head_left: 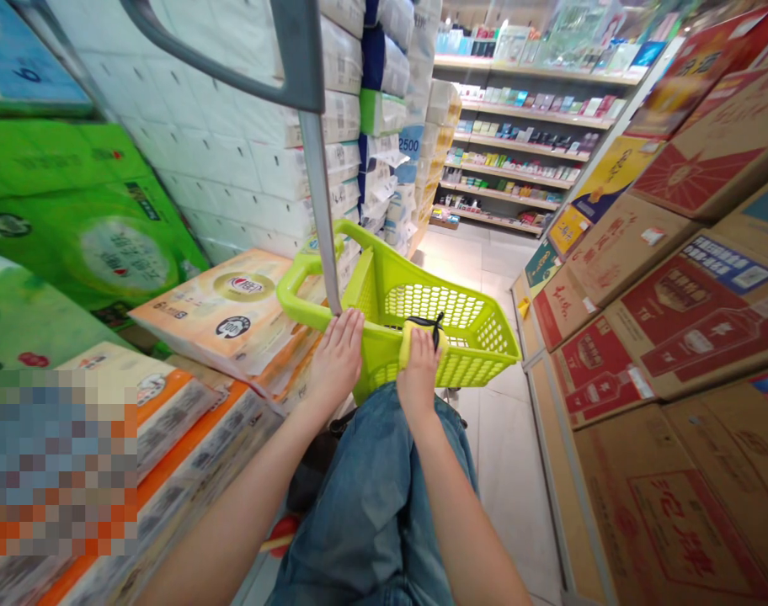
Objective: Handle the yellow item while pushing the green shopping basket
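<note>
A lime-green plastic basket (415, 290) with mesh sides and a long grey pull handle (317, 185) stands in front of my knees. My left hand (341, 353) lies with its fingers flat on the basket's near edge, beside the foot of the handle. On the same edge, farther right, my right hand (420, 370) presses a yellow cloth (410, 337) with a black cord against the rim. Its fingers are bent over the cloth.
Stacked tissue packs (232, 311) rise on the left. Cardboard cartons (649, 488) line the right side. Between them runs a pale tiled floor (501, 471), leading to shelves (516, 114) of small boxes at the back.
</note>
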